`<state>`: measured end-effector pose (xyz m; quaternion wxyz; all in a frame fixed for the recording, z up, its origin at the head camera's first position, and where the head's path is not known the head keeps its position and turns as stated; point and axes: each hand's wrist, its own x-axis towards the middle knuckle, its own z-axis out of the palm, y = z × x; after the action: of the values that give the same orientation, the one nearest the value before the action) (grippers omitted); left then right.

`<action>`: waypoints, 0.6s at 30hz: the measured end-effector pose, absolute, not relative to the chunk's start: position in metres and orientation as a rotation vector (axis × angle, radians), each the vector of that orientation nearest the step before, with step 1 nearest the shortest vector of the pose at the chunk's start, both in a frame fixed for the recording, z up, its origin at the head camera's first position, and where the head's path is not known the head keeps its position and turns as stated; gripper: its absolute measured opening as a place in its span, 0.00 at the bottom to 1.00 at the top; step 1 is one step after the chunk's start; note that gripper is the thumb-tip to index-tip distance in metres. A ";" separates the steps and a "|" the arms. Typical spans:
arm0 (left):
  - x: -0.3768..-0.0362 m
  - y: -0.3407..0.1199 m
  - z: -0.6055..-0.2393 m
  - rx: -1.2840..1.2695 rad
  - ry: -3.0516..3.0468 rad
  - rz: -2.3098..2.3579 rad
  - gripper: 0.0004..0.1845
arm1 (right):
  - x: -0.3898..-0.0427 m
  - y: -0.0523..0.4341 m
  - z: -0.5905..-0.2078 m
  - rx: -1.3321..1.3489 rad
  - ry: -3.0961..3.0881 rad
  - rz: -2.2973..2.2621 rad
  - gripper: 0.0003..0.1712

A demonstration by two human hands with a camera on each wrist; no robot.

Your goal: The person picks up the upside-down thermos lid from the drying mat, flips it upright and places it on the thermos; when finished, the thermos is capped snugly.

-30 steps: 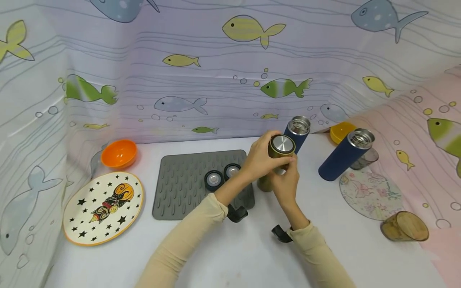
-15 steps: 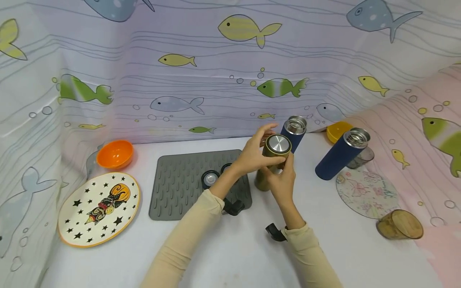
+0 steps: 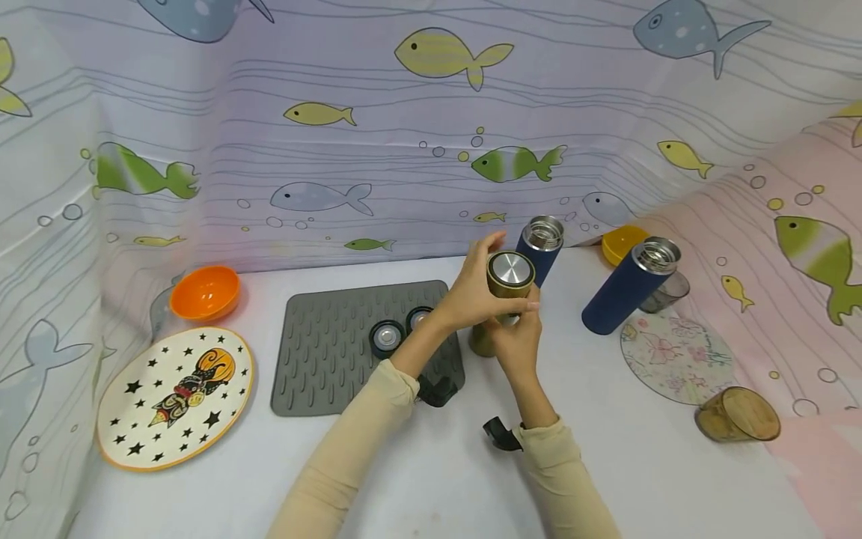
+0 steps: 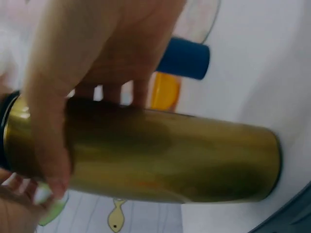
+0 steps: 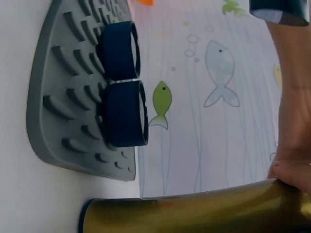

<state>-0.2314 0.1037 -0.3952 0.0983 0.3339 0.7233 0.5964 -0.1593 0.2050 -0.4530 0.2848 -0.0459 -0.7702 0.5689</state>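
A white table (image 3: pixel 438 479) is walled on three sides by a curtain (image 3: pixel 377 172) printed with fish. A grey ribbed mat (image 3: pixel 330 352) lies left of centre, with two dark blue lids (image 3: pixel 386 337) set side by side on its right half, apparently parked there off their bottles. Far right of centre stand two dark blue bottles (image 3: pixel 622 288), both open at the top. A star-patterned plate (image 3: pixel 176 397) lies near left, an orange bowl (image 3: pixel 205 292) beyond it, a yellow bowl (image 3: pixel 621 243) far right, a flowered mat (image 3: pixel 676 358) and a tipped brownish cup (image 3: pixel 737 414) near right.

At the centre stands a gold bottle (image 3: pixel 500 311), its base on the table just right of the grey mat. The person's right hand (image 3: pixel 515 340) wraps the lower body, likely steadying it upright. The left hand (image 3: pixel 474 296) curls around the top, thumb and fingers clamped on the gold, steel-faced lid (image 3: pixel 510 271), a grip suited to twisting. The two hands touch each other around the bottle. The left wrist view confirms fingers closed round the gold body (image 4: pixel 170 160).
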 end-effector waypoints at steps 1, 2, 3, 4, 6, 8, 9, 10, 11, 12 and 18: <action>-0.232 0.103 -0.396 0.983 2.165 1.757 0.52 | -0.159 0.204 -0.453 -0.123 -2.056 1.519 0.39; -0.232 0.103 -0.396 0.988 2.167 1.756 0.49 | -0.159 0.203 -0.453 -0.127 -2.052 1.512 0.39; -0.233 0.101 -0.396 1.000 2.132 1.772 0.46 | -0.159 0.203 -0.453 -0.130 -2.050 1.501 0.39; -0.234 0.100 -0.396 1.013 2.081 1.781 0.44 | -0.159 0.203 -0.452 -0.132 -2.049 1.499 0.40; -0.235 0.097 -0.394 1.015 2.047 1.763 0.45 | -0.157 0.201 -0.447 -0.139 -2.052 1.494 0.40; -0.235 0.097 -0.393 1.019 2.098 1.734 0.45 | -0.153 0.197 -0.437 -0.143 -2.054 1.503 0.38; -0.234 0.097 -0.393 1.018 2.139 1.714 0.45 | -0.151 0.196 -0.433 -0.143 -2.055 1.505 0.38; -0.234 0.097 -0.393 1.013 2.169 1.704 0.46 | -0.149 0.194 -0.427 -0.144 -2.056 1.513 0.37; -0.233 0.097 -0.394 1.011 2.168 1.719 0.44 | -0.147 0.192 -0.422 -0.143 -2.053 1.520 0.37; -0.234 0.097 -0.395 1.011 2.140 1.747 0.42 | -0.145 0.190 -0.417 -0.145 -2.049 1.527 0.37; -0.232 0.100 -0.398 1.015 2.170 1.723 0.45 | -0.143 0.190 -0.416 -0.152 -2.061 1.551 0.37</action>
<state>-0.2324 0.0995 -0.3978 0.0952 0.3426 0.7319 0.5813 -0.1431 0.1901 -0.4163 0.2750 -0.0567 -0.7669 0.5772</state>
